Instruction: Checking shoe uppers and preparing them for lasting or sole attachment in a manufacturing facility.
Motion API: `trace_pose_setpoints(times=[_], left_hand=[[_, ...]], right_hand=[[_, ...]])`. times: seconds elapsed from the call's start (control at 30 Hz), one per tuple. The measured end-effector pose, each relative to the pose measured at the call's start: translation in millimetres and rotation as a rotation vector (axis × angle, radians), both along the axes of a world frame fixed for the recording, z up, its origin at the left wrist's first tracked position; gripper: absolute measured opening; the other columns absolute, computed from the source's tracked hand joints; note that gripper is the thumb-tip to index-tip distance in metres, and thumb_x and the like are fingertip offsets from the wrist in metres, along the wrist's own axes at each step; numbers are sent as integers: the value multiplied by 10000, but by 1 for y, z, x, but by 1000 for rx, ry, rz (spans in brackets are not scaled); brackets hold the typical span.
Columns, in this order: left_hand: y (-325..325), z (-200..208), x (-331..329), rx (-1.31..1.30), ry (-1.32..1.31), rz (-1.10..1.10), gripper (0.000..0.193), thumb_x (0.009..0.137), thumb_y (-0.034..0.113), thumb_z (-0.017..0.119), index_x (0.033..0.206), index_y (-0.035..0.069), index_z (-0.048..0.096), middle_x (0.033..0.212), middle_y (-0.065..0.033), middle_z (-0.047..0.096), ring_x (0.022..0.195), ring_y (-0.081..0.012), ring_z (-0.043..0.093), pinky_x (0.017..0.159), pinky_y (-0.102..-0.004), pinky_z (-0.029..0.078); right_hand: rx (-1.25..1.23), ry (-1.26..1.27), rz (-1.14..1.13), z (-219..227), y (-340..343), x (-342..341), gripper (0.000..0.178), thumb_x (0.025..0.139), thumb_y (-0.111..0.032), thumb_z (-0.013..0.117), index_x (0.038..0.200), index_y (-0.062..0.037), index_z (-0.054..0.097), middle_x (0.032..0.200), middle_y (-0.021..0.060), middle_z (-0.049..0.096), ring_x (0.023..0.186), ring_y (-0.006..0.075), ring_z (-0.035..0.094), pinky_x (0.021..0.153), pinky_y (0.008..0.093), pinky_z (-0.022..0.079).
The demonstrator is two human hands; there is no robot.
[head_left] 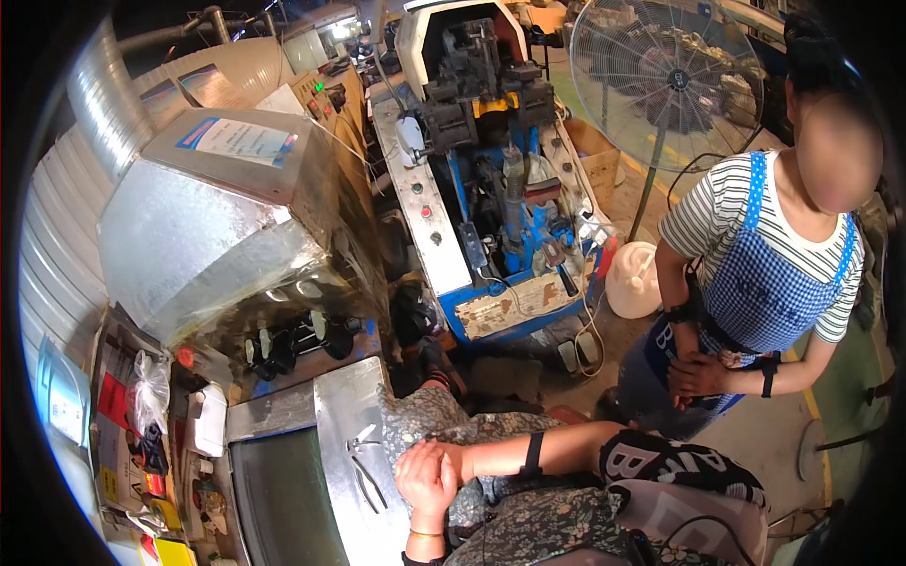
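Observation:
My two hands are together above my lap, beside a bare metal tabletop. My left hand lies over my right hand, its fingers closed round it. Most of the right hand's fingers are hidden under the left. No tool shows in either hand. On the metal top, just left of my hands, rests a pliers-like tool with slim dark handles and a silvery head. A dark green conveyor belt runs beside the metal top. It leads toward a metal hood, where several dark shoe-like pieces stand.
Ahead stands a blue and white machine with buttons and cables. A large fan and a pale plastic jug are right of it. A person in a checked apron stands at right, hands together. Left lies a white container.

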State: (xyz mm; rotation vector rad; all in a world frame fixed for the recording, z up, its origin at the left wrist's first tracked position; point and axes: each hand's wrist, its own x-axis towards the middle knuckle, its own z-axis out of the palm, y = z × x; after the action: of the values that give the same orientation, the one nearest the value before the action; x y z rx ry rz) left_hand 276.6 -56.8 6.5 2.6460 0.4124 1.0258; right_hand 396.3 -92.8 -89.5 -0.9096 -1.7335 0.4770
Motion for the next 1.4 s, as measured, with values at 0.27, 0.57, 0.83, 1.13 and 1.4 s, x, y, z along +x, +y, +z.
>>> trace_pose_setpoints(times=[0.27,0.57,0.83,1.13,1.4], left_hand=[[2,5,-4,-19,-20,-2,184,805,193,634,822,21,696,945,-132,721,958,-329,676,898,-432,488],[1,8,-1,1,-16,1,173,800,214,624,802,56,695,972,-110,725,980,-291,680,900,-407,484],[-3,8,2,-21,-8,-18,168,794,174,638,834,25,704,960,-128,721,983,-316,671,914,-434,477],[0,7,3,44,13,9,172,801,180,633,833,25,700,959,-121,720,966,-311,673,908,-430,483],[-2,9,6,-6,-1,3,149,800,139,632,821,5,693,957,-142,719,968,-328,669,922,-437,477]], right_hand=[[-49,32,52,-8,13,-16,295,789,-193,665,1051,-65,623,1187,126,612,1151,294,548,988,382,440],[-57,60,48,-4,10,-14,305,786,-207,673,1055,-71,629,1171,122,621,1133,295,562,984,386,447],[-53,87,-58,2,3,-10,310,784,-215,679,1057,-76,633,1159,118,628,1119,295,573,978,389,453],[-81,24,-312,-2,-10,2,302,784,-218,681,1049,-80,639,1145,113,635,1101,293,583,961,390,463],[-79,-19,-569,-9,-10,-14,295,784,-221,683,1043,-84,644,1131,109,642,1085,291,592,946,391,472]])
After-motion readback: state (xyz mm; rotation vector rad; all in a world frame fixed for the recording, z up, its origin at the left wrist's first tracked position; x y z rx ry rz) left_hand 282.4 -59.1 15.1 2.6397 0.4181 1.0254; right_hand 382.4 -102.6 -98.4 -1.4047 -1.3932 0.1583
